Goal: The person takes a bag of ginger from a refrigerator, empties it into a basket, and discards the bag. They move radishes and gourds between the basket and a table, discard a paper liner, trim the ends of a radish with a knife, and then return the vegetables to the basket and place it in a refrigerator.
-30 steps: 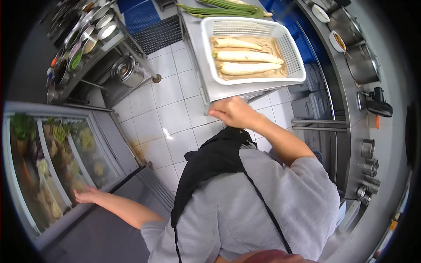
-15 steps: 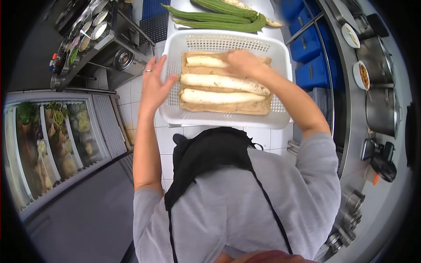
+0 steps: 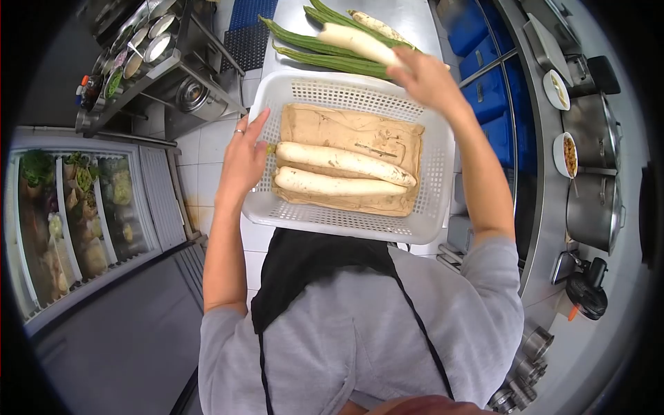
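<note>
I wore a grey short-sleeved shirt [image 3: 415, 318], black apron [image 3: 311, 263] with thin straps [image 3: 425, 339], and a ring [image 3: 239, 131].

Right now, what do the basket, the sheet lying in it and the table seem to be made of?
The basket looks like semi-matte white plastic, going by its moulded rim and regular perforations. The sheet seems to be dull brown paper or thin cardboard, judging by its creases; which one is unclear. The table looks like smooth metal, probably stainless steel, given its grey sheen.
</note>
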Action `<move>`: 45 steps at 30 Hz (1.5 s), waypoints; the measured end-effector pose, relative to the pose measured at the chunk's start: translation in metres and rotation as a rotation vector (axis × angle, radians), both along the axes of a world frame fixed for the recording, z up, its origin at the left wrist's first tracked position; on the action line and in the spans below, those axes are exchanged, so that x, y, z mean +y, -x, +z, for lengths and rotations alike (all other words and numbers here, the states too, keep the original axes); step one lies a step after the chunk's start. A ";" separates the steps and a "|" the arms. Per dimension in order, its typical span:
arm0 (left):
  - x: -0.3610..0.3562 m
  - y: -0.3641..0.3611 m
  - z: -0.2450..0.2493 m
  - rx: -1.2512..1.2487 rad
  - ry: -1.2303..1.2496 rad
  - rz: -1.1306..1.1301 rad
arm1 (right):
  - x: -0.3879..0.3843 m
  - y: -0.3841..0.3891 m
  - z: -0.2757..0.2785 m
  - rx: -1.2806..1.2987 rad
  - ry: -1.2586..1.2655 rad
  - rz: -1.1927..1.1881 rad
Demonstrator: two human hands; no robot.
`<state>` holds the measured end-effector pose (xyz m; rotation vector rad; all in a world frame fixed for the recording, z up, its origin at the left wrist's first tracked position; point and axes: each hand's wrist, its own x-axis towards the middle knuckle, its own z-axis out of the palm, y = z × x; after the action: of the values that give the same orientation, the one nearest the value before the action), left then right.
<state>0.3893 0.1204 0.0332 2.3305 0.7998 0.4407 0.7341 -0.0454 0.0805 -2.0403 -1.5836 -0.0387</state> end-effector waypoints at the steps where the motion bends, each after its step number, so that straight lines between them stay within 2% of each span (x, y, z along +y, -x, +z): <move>1: 0.001 0.001 -0.001 -0.009 0.006 -0.010 | 0.007 -0.019 -0.005 -0.040 0.016 -0.040; 4: 0.003 0.003 -0.004 -0.027 -0.008 -0.032 | 0.032 -0.059 -0.011 0.339 0.603 -0.058; 7: 0.006 0.004 -0.008 -0.029 -0.079 -0.060 | 0.044 -0.066 -0.041 0.468 0.575 -0.057; 10: 0.009 0.003 -0.010 -0.018 -0.105 -0.064 | 0.049 -0.074 -0.082 0.078 0.303 0.039; 14: 0.002 0.003 -0.006 0.017 -0.118 -0.030 | 0.048 -0.056 -0.066 -0.061 0.394 0.000; 15: 0.001 0.003 -0.005 0.013 -0.048 -0.008 | 0.045 -0.054 -0.062 -0.105 0.322 -0.023; 17: 0.000 0.003 -0.004 -0.009 -0.077 -0.012 | 0.033 -0.020 -0.035 -0.188 0.172 -0.069; 20: 0.003 0.004 -0.009 -0.016 -0.102 -0.018 | 0.006 0.041 -0.022 0.009 0.199 0.123; 22: 0.001 0.006 -0.008 0.026 -0.107 -0.009 | -0.009 0.079 -0.029 0.019 0.532 0.261; 24: -0.001 0.004 -0.003 0.095 -0.115 0.025 | -0.018 0.095 -0.060 0.053 0.554 0.334; 28: 0.001 0.004 -0.012 -0.156 -0.183 0.050 | -0.013 0.110 -0.055 -0.002 0.705 0.404; 34: 0.006 0.010 -0.019 -0.240 -0.141 0.111 | -0.018 0.112 -0.065 0.101 0.564 0.341; 40: 0.006 0.012 -0.020 -0.297 -0.118 0.143 | -0.025 0.099 -0.058 0.638 0.538 0.258; 42: 0.001 0.011 -0.015 -0.325 -0.021 0.166 | -0.029 0.092 -0.040 0.971 0.489 0.250; 45: 0.002 0.011 -0.018 -0.308 -0.023 0.161 | -0.034 0.076 -0.008 1.410 0.412 0.161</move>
<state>0.3780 0.1225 0.0152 2.1537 0.8351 0.8587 0.6586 -0.0791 0.0727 -1.4376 -0.7873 1.5094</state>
